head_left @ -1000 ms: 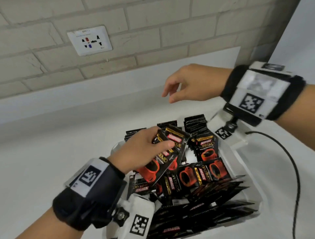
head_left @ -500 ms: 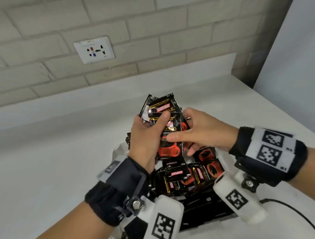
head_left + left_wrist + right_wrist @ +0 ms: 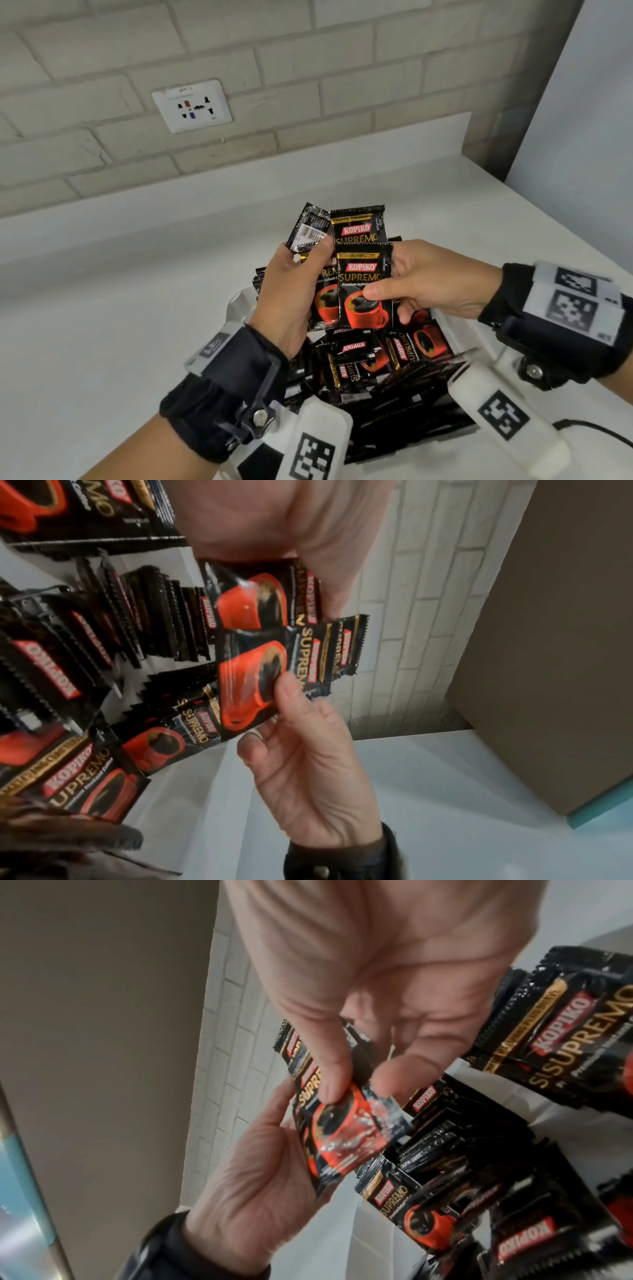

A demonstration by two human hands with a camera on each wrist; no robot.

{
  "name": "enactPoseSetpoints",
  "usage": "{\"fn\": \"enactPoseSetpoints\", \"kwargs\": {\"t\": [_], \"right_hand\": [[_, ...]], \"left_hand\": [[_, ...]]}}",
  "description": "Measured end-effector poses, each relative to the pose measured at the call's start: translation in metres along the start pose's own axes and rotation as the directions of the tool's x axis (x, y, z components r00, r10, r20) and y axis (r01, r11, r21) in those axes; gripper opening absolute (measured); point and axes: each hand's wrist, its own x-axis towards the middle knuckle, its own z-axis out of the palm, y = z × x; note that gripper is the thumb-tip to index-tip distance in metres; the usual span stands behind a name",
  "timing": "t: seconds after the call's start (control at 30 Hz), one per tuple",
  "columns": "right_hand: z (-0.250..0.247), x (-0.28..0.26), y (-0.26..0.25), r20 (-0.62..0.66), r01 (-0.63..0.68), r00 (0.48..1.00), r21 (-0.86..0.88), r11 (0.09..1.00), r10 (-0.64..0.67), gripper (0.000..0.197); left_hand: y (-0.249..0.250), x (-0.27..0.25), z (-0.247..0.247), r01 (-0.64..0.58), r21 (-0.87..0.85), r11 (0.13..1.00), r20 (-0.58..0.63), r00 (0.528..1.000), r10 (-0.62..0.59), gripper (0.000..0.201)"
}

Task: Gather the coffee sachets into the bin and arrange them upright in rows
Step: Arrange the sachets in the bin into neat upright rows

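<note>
A white counter (image 3: pixel 120 342) runs along a pale brick wall (image 3: pixel 308 85), and on it sits a white bin (image 3: pixel 239 305), the landmark for everything else. The bin is packed with coffee sachets (image 3: pixel 376 377): small flat black packets with zigzag-cut ends, each printed with a red cup of dark coffee, a red brand label and gold lettering. Toward the far end of the bin, the wrist views show sachets standing on edge in tight rows (image 3: pixel 161 615); nearer the person, others lie loose and overlapping, some face up, some tilted. Just above the bin, both hands meet around a small fan of sachets (image 3: pixel 342 267) held upright with their printed faces toward the person; one at the back shows its barcode side. The left hand (image 3: pixel 291 301) grips the fan from the left side, thumb pressed across the front and fingers curled behind. The right hand (image 3: pixel 435 281) pinches the front sachet (image 3: pixel 364 287) between its thumb, laid on the red cup, and curled fingers behind. Each wrist wears a black strap carrying a white camera mount (image 3: pixel 507 418) with black square markers. On the wall beyond the bin, up and to the left, sits a white power socket (image 3: pixel 192 105).
</note>
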Motion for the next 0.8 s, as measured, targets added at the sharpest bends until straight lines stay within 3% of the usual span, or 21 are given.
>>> {"fn": "enactPoseSetpoints", "kwargs": {"t": [0.17, 0.33, 0.63, 0.8], "right_hand": [[0.0, 0.0, 0.001, 0.035, -0.01, 0.999, 0.017, 1.0, 0.009, 0.019], [0.001, -0.002, 0.002, 0.05, -0.02, 0.999, 0.067, 0.998, 0.016, 0.019], [-0.001, -0.006, 0.007, -0.05, -0.003, 0.999, 0.148, 0.989, 0.01, 0.03], [-0.003, -0.012, 0.015, -0.116, 0.071, 0.991, 0.049, 0.996, -0.065, 0.029]], "left_hand": [[0.0, -0.005, 0.001, -0.024, 0.002, 1.0, 0.014, 1.0, 0.024, 0.055], [-0.001, -0.005, 0.001, -0.043, -0.022, 0.999, -0.053, 0.998, 0.042, 0.033], [-0.005, -0.004, -0.002, -0.028, -0.101, 0.995, -0.06, 0.998, 0.022, 0.027], [-0.003, -0.005, -0.008, -0.081, -0.094, 0.992, -0.099, 0.992, 0.072, 0.023]]}}
